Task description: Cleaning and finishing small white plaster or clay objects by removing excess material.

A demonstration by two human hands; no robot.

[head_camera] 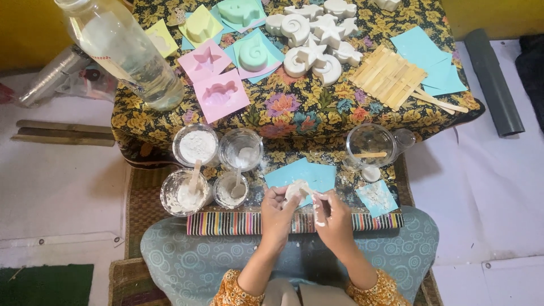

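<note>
Both my left hand (276,205) and right hand (331,211) pinch the small white plaster cast (296,190); squeezing harder might crack it over the blue paper (317,174) just beyond.

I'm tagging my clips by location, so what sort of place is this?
Probably a home craft corner for plaster casting, set up low on the floor. A floral-clothed table holds coloured moulds and finished white shell and star casts, with cups of white powder and paste near the hands.

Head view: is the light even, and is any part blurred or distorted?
Head view: soft, even light, faint shadows; the plastic bottle looms large and slightly blurred near the lens; both hands and the white plaster shapes are sharp.
</note>
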